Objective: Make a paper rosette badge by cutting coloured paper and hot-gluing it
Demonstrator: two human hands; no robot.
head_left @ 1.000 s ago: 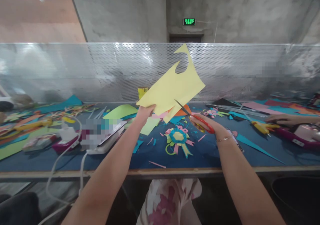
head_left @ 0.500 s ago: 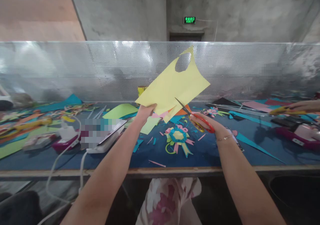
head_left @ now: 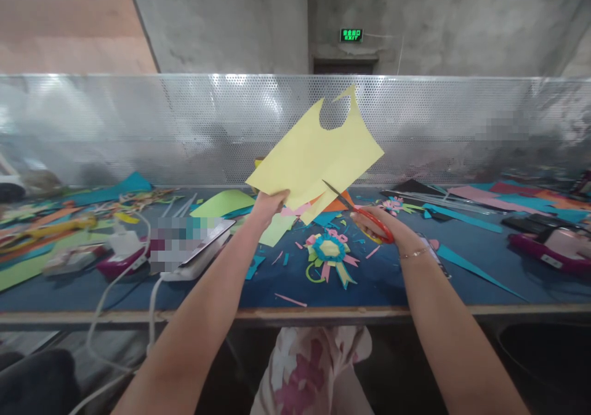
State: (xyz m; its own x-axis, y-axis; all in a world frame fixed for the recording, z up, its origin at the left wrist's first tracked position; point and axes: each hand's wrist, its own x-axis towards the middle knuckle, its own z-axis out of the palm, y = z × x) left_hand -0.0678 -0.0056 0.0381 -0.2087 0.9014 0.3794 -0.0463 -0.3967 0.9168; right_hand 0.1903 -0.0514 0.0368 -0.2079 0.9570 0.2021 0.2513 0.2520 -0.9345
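My left hand (head_left: 268,207) pinches the lower left corner of a yellow paper sheet (head_left: 318,153) and holds it up above the table. A round notch is cut out of the sheet's top edge. My right hand (head_left: 378,225) grips red-handled scissors (head_left: 364,215), whose blades reach into the sheet's lower edge. Below them on the blue table top (head_left: 378,282) lies a paper rosette (head_left: 329,250) in blue, yellow, pink and green.
Coloured paper sheets and scraps (head_left: 221,205) litter the table. A phone on a white stand (head_left: 191,249) with cables sits at left. A pink device (head_left: 551,247) lies at right. A perforated metal screen (head_left: 138,125) runs along the far edge.
The yellow sheet has turned slightly in my left hand, so its notch faces up. A neighbour's hand with a yellow glue gun at far right has left the view.
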